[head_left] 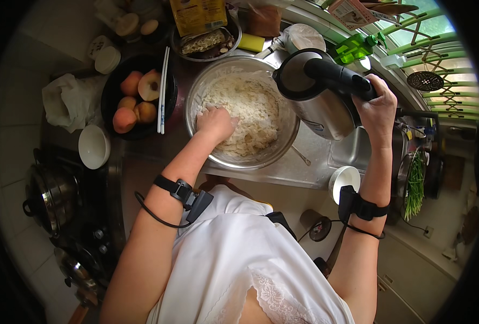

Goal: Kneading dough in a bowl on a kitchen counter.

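A wide steel mixing bowl (292,137) stands on the metal counter, holding crumbly, floury dough (255,109). My left hand (216,123) rests in the dough at the bowl's left side, fingers partly buried, so whether they grip any dough is hidden. With my right hand (377,103) I hold the black handle of a steel electric kettle (324,113). The kettle is raised at the bowl's right, its spout over the rim. No water stream shows. Left of the bowl, a pair of chopsticks (163,91) lies across a dark bowl of peaches (136,101).
A white bowl (94,146) and plastic bag (67,101) sit at left, above a stove with pots (53,198). Another white bowl (345,180) is by the sink (347,152). Behind stand a packet-filled bowl (207,56) and green bottle (353,48). A spoon handle (301,155) lies beside the mixing bowl.
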`<move>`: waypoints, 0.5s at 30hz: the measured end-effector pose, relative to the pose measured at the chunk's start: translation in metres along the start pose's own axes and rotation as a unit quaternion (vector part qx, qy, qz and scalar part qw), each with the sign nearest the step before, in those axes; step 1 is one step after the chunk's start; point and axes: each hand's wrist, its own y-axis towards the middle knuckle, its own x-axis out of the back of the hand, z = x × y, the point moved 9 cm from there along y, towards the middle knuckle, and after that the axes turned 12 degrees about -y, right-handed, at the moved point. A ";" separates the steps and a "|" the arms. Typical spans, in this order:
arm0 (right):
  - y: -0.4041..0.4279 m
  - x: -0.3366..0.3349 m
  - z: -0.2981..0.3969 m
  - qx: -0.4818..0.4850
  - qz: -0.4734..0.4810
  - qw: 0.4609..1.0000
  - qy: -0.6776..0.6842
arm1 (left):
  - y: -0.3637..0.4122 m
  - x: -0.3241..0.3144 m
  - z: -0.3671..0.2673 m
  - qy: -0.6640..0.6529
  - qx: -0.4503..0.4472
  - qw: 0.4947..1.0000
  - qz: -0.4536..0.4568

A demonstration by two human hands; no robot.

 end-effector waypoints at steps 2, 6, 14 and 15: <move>0.000 0.001 0.002 0.010 -0.006 1.000 -0.001 | 0.000 0.001 0.000 -0.005 0.006 1.000 0.009; -0.013 -0.010 -0.030 -0.054 0.004 0.998 0.038 | 0.000 0.000 0.004 -0.010 -0.001 1.000 0.011; -0.090 -0.039 -0.132 -0.264 -0.108 0.913 0.291 | 0.001 0.003 0.001 -0.033 0.030 0.998 0.039; -0.101 -0.048 -0.140 -0.276 -0.120 0.900 0.314 | 0.000 0.006 -0.002 -0.028 0.029 0.998 0.042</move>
